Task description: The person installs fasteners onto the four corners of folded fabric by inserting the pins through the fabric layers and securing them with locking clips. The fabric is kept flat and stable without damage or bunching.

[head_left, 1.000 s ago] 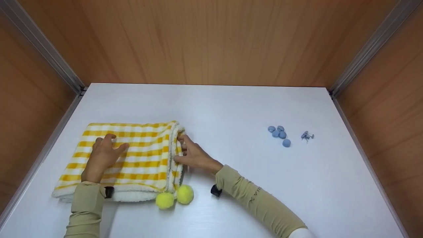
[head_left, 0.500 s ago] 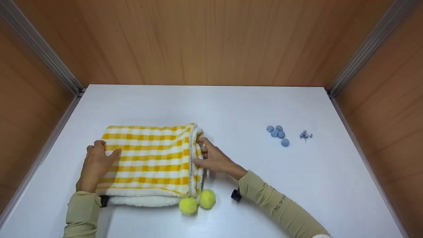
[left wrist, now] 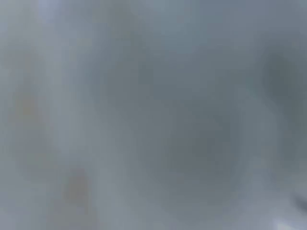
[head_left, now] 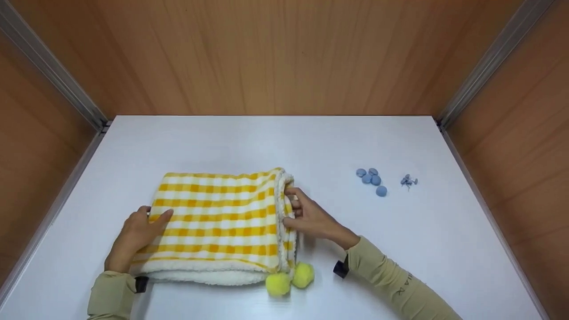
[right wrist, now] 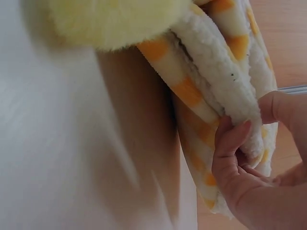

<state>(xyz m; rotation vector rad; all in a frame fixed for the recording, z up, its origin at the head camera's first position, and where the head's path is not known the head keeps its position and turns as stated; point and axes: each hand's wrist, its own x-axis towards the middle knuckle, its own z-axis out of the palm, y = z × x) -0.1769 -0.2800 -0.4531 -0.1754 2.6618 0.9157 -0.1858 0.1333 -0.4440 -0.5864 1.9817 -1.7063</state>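
A folded yellow-and-white checked blanket (head_left: 218, 213) with white fleece edging lies on the white table. Two yellow-green pom-poms, one of them this pom-pom (head_left: 278, 283), hang at its near right corner. My right hand (head_left: 313, 218) pinches the layered right edge; the right wrist view shows thumb and fingers closed over the fleece edge (right wrist: 211, 67). At the opposite side my left hand (head_left: 137, 233) rests at the left edge, thumb over the checks, fingers by the border. The left wrist view is only a grey blur.
Several blue domed discs (head_left: 375, 180) lie to the right on the table (head_left: 426, 249). Beside them is a small heap of blue-headed pins (head_left: 408, 181). Wooden panels (head_left: 275, 53) stand at the back and both sides.
The blanket has slid right across the table with my right hand gripping its edge. My left hand, earlier over the checks, now sits at the left border, slightly nearer.
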